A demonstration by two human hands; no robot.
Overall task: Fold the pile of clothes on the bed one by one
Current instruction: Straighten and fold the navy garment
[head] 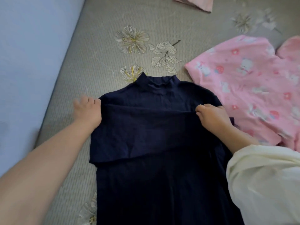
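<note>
Lying flat on the grey flowered bedsheet (pixel 100 46), a navy top (pixel 155 127) is seen with its high collar pointing away from the viewer. A wide band of the navy cloth is laid across its chest, and the upper edge of this band runs straight between the two hands. The left end of that edge is met by the left hand (pixel 87 111), whose fingers are curled at the cloth; they are blurred, so whether the cloth is gripped cannot be told. The right end is pinched by the right hand (pixel 211 114), its fingers bent around the edge. A cream sleeve (pixel 259 181) is worn on the right arm. Just right of the top, a pink printed garment (pixel 246 85) is spread on the sheet. A folded pale pink item (pixel 194 3) is placed at the far edge, well apart.
</note>
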